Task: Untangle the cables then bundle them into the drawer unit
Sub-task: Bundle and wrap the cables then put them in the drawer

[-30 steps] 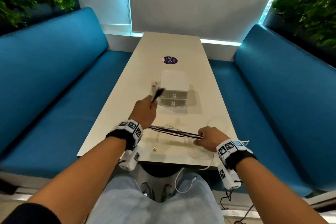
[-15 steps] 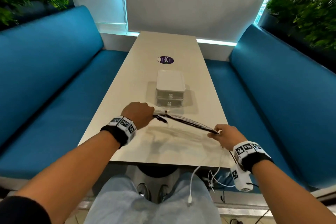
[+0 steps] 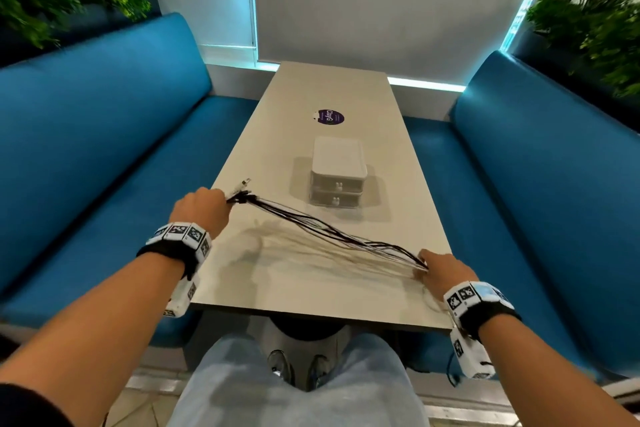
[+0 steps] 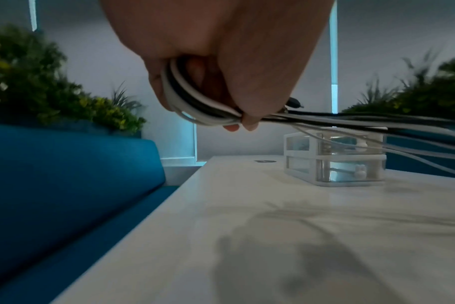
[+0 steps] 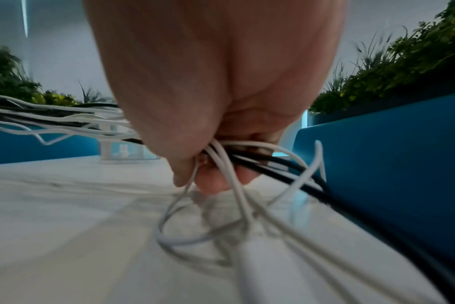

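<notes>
Cables (image 3: 329, 230), thin, smooth, black and white, stretch between your left hand (image 3: 201, 210) and right hand (image 3: 441, 270), fingers curled round them; your hands stand farther apart than before.

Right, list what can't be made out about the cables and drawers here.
- How many cables: head view, the strands overlap and blur.
- Whether they remain tangled: right wrist view, loops blur below the right hand.
- Plug types: head view, too small beyond the left hand.
- Drawer unit contents: left wrist view, cables cross its clear fronts.
</notes>
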A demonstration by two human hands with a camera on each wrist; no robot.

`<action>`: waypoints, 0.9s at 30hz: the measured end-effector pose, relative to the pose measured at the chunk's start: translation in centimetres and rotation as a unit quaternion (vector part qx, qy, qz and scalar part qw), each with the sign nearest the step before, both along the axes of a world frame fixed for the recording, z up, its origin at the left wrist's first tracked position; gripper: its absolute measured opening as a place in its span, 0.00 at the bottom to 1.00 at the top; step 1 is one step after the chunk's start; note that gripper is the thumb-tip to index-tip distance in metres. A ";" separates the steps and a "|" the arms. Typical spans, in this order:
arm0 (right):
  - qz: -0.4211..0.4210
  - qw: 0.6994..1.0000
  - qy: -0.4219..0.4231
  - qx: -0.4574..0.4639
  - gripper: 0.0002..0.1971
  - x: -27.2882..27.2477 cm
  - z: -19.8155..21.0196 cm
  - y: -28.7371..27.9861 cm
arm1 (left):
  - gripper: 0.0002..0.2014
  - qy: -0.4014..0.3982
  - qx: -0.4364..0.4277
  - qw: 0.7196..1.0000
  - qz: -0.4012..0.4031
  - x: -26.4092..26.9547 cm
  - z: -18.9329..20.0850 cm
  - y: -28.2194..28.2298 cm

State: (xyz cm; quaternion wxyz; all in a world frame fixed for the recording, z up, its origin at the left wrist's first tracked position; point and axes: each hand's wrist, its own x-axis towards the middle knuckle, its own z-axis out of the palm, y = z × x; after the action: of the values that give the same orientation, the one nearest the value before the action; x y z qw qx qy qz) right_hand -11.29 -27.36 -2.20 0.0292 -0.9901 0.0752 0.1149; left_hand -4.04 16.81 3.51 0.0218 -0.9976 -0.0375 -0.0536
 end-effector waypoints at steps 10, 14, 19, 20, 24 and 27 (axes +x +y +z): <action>-0.133 0.981 -0.038 0.136 0.07 -0.4 1.2 -2.6 | 0.19 0.022 -0.040 0.998 0.031 -0.3 -0.6 -1.2; -0.154 0.974 -0.008 0.166 0.15 -0.6 1.6 -3.6 | 0.18 0.021 -0.087 0.995 0.045 -0.4 -0.4 -1.6; -0.126 0.991 0.022 0.025 0.04 -1.7 0.9 -4.9 | 0.19 -0.017 -0.137 0.987 0.077 0.3 1.1 -1.3; -0.117 0.993 0.020 -0.002 0.03 -2.1 1.1 -5.1 | 0.19 -0.029 -0.144 0.986 0.084 0.4 1.4 -1.0; -0.095 0.993 -0.015 -0.071 0.07 -2.5 1.4 -6.2 | 0.21 -0.044 -0.160 0.980 0.114 0.7 1.5 0.1; -0.087 0.993 -0.013 -0.076 0.17 -2.2 1.8 -5.7 | 0.21 -0.038 -0.168 0.977 0.127 0.6 1.1 0.5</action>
State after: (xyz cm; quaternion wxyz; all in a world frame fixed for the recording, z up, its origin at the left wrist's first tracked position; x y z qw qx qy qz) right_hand -13.47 -33.06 -0.44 -0.0349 -0.9806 0.1690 0.0932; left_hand -3.49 17.31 4.57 -0.1411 -0.9713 -0.1732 -0.0813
